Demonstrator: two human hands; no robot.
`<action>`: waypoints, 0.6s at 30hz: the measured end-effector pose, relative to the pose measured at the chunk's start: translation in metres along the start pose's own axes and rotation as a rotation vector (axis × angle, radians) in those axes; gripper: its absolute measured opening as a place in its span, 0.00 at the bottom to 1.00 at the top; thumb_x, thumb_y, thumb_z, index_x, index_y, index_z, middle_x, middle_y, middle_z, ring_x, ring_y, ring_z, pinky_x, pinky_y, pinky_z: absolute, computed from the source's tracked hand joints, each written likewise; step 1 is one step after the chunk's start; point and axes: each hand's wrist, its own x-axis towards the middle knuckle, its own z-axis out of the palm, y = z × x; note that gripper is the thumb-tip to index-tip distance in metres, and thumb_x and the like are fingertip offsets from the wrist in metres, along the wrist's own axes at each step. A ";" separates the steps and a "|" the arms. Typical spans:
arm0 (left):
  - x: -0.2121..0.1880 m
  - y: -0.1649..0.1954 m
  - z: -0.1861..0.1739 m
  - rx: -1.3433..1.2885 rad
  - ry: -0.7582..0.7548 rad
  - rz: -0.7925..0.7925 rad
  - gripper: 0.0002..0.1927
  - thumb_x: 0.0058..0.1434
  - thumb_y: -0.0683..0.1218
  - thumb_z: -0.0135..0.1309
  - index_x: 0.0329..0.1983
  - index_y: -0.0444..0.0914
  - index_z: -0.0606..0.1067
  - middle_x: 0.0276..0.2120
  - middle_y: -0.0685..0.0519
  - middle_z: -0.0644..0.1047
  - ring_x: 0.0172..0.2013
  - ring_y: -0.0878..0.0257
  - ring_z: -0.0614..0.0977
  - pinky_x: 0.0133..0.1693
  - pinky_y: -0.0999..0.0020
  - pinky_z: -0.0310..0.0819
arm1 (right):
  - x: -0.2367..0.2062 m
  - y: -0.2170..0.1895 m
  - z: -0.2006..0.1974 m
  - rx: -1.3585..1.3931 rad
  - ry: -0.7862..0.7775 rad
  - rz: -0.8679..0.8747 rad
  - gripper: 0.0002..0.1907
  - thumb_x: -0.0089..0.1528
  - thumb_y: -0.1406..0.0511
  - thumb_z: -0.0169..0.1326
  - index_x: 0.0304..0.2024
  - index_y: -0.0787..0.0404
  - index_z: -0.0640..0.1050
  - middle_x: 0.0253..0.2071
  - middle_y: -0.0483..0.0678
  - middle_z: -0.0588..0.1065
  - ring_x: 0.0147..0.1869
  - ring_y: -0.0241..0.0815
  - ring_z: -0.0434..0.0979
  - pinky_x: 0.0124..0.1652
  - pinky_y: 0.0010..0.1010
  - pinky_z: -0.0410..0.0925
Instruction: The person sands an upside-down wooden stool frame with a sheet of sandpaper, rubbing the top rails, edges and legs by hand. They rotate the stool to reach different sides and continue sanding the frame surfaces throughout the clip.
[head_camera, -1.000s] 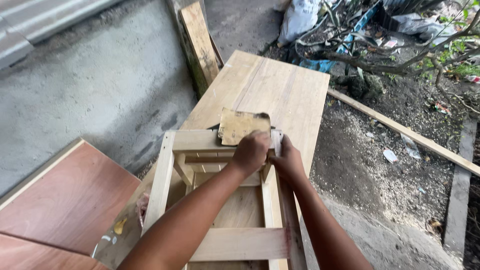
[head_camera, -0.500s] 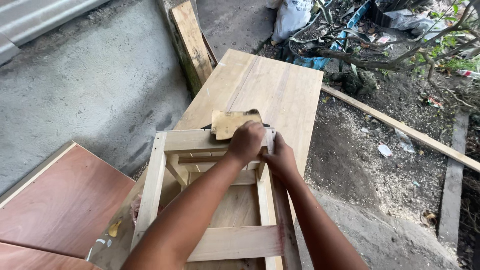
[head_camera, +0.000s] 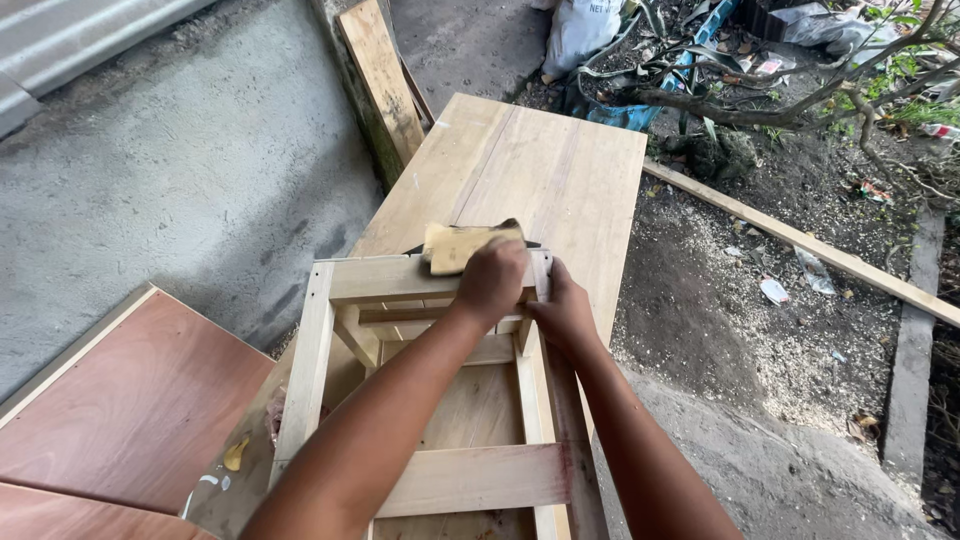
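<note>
Head cam looking straight down here. The left hand (head_camera: 492, 283) is pressed on a yellowish sheet of sandpaper (head_camera: 462, 245), fingers curled together and clamped down on it, holding it flat against the far top rail of a pale wooden frame (head_camera: 310, 350). The sheet's far edge sticks out past the knuckles and curls up a bit. The right hand (head_camera: 566, 315) sits just beside the left one, fingers wrapped shut around the frame's far right corner, where the rail meets the upright.

The frame itself stands on a light wood desk (head_camera: 560, 170), roughly at the near end of it, with crosspieces showing lower down inside.

Around it: a reddish-brown plywood panel (head_camera: 120, 410) lies on the concrete floor to the left, a plank (head_camera: 385, 80) leans near the desk's far left corner, and a long thin wood strip (head_camera: 800, 240) runs across the dirt on the right. White sack (head_camera: 585, 30) and some branches at the top.
</note>
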 end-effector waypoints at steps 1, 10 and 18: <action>-0.001 0.000 -0.001 0.013 -0.018 0.002 0.05 0.49 0.34 0.47 0.23 0.33 0.73 0.30 0.45 0.78 0.38 0.48 0.81 0.41 0.55 0.78 | 0.001 0.001 0.000 0.013 -0.002 -0.005 0.34 0.49 0.70 0.62 0.59 0.63 0.71 0.44 0.58 0.82 0.47 0.49 0.84 0.46 0.36 0.75; -0.003 -0.003 -0.001 -0.023 0.089 -0.028 0.05 0.52 0.35 0.51 0.23 0.36 0.74 0.29 0.45 0.77 0.39 0.47 0.80 0.41 0.53 0.77 | 0.001 0.001 0.000 -0.011 0.008 -0.009 0.39 0.49 0.70 0.62 0.64 0.64 0.68 0.46 0.58 0.81 0.48 0.48 0.84 0.47 0.36 0.75; -0.003 -0.007 0.002 -0.016 0.067 -0.012 0.05 0.51 0.34 0.49 0.24 0.35 0.75 0.29 0.45 0.78 0.39 0.47 0.81 0.42 0.54 0.78 | 0.002 -0.005 -0.002 -0.066 0.007 -0.050 0.37 0.48 0.69 0.63 0.62 0.66 0.70 0.46 0.60 0.82 0.48 0.49 0.84 0.47 0.37 0.75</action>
